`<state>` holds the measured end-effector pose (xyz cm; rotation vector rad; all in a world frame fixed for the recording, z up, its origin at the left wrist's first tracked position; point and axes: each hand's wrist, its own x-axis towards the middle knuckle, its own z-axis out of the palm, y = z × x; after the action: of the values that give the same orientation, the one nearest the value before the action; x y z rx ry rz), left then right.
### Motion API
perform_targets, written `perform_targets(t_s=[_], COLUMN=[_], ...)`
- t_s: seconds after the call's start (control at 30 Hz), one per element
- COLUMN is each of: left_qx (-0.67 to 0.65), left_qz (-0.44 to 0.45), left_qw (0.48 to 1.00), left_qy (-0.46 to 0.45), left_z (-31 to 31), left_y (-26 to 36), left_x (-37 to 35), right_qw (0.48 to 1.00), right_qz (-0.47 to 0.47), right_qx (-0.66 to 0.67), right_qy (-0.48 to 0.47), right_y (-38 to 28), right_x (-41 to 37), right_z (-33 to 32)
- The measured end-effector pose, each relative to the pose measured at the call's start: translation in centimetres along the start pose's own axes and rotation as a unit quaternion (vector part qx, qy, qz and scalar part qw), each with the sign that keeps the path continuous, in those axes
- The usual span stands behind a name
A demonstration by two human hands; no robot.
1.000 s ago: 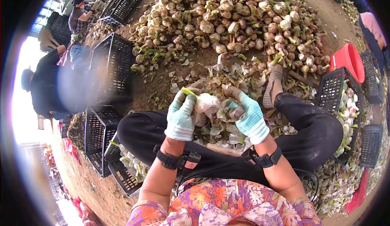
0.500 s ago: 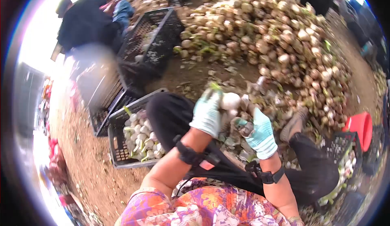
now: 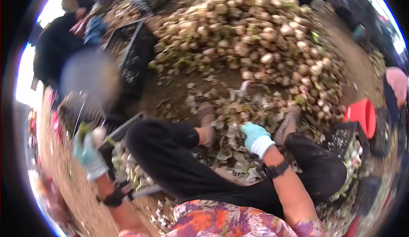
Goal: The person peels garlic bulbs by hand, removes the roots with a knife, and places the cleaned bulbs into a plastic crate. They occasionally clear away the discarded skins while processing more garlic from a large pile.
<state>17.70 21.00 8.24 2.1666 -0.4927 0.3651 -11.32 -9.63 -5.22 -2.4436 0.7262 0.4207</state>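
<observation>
My left hand (image 3: 88, 154), in a pale green and white glove, is blurred at the far left. Its fingers are closed on a white garlic bulb (image 3: 99, 136) with a green stem end, beside the black crate (image 3: 149, 190) of peeled white bulbs. That crate is partly hidden by my left leg. My right hand (image 3: 252, 137), gloved the same way, is over the litter of dry skins (image 3: 230, 149) between my feet. Its fingers are pressed together, and what they hold, if anything, is too small to name. Beyond lies a large heap of garlic bulbs (image 3: 238, 28).
A black crate (image 3: 135, 45) stands at the upper left, near a person in dark clothes (image 3: 57, 49). At the right are a red bucket (image 3: 362, 117) and another crate of bulbs (image 3: 341, 141). A person in pink (image 3: 397, 83) shows at the right edge.
My left hand has moved away to the left with the white bulb, over the crate side. My right hand has stayed above the skins, apart from the left. The view has shifted right.
</observation>
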Motion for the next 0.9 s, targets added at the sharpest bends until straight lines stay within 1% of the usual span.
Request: perform_targets(t_s=[0.03,0.1,0.13,0.17,0.2,0.23,0.27,0.3,0.33,0.37,0.4,0.43,0.47,0.5,0.57,0.6,0.63,0.7,0.73,0.77,0.8,0.83,0.87,0.9], left_qx=[0.008,-0.010,-0.016,-0.048,-0.078,-0.202,-0.197,-0.237,-0.207,-0.223,-0.230,-0.215,-0.206,-0.172,-0.163,-0.145,-0.141,-0.068,-0.078,-0.077,-0.110,-0.143,-0.089,-0.029], left_qz=[-0.024,-0.026,-0.023,-0.003,0.018,-0.020,-0.028,-0.062,-0.064,-0.074,-0.103,-0.162,-0.132,-0.172,-0.126,-0.119,-0.123,-0.097,-0.109,-0.121,-0.147,-0.169,-0.054,0.063], left_qw=[0.999,0.996,0.997,0.999,0.994,0.966,0.953,0.918,0.893,0.861,0.824,0.781,0.764,0.739,0.740,0.749,0.749,0.758,0.773,0.762,0.774,0.785,0.831,0.859], left_qy=[0.031,0.081,0.068,-0.006,-0.076,-0.162,-0.228,-0.312,-0.394,-0.451,-0.507,-0.563,-0.597,-0.629,-0.641,-0.636,-0.636,-0.641,-0.620,-0.631,-0.607,-0.579,-0.547,-0.507], left_z=[-1.3,-0.5,1.4,3.6,6.0,9.1,12.0,14.6,16.8,19.2,21.3,23.0,24.8,26.0,27.5,27.9,28.4,28.8,29.1,29.3,29.6,29.9,30.0,30.1], left_y=[-1.8,1.2,3.0,5.3,7.9,10.9,13.8,14.9,16.0,16.2,16.3,16.2,15.5,15.4,12.3,11.6,11.1,10.3,9.9,9.7,9.2,8.7,8.9,9.2], left_x=[1.5,1.3,1.1,0.4,-0.6,-1.9,-3.2,-4.2,-5.0,-6.2,-7.3,-8.1,-9.0,-9.6,-10.9,-11.1,-10.8,-10.4,-10.6,-10.3,-10.7,-11.0,-10.6,-10.2], right_qw=[0.999,0.988,0.983,0.978,0.971,0.971,0.972,0.972,0.970,0.968,0.960,0.948,0.943,0.937,0.931,0.933,0.929,0.915,0.916,0.917,0.924,0.909,0.888,0.851], right_qz=[0.042,0.152,0.177,0.200,0.231,0.234,0.230,0.224,0.217,0.211,0.203,0.195,0.218,0.240,0.236,0.255,0.244,0.274,0.262,0.250,0.242,0.182,0.167,0.150], right_qx=[-0.025,0.013,0.026,0.036,0.001,0.039,0.041,0.044,0.054,0.066,0.095,0.133,0.153,0.173,0.169,0.153,0.168,0.161,0.173,0.185,0.209,0.203,0.330,0.453], right_qy=[-0.016,-0.012,-0.027,-0.044,-0.054,-0.015,0.025,0.064,0.093,0.121,0.169,0.212,0.200,0.187,0.221,0.205,0.222,0.247,0.250,0.252,0.211,0.316,0.272,0.221], right_y=[1.2,2.9,4.1,5.4,7.5,9.4,10.4,11.2,12.0,12.7,13.4,13.8,14.5,15.2,16.1,16.1,15.9,16.1,16.3,16.3,15.0,14.8,13.5,12.0], right_x=[0.9,2.3,2.9,3.7,5.1,5.9,6.3,6.8,7.6,8.6,9.7,11.1,12.9,14.8,18.4,19.9,21.1,22.8,23.0,22.7,21.7,21.0,19.5,17.8], right_z=[-0.4,-1.5,-2.0,-2.3,-1.2,-0.2,-0.4,-0.6,-0.8,-0.8,-0.6,-0.7,-0.7,-0.5,0.5,0.9,1.6,3.5,4.3,5.1,4.2,6.3,5.6,5.1])
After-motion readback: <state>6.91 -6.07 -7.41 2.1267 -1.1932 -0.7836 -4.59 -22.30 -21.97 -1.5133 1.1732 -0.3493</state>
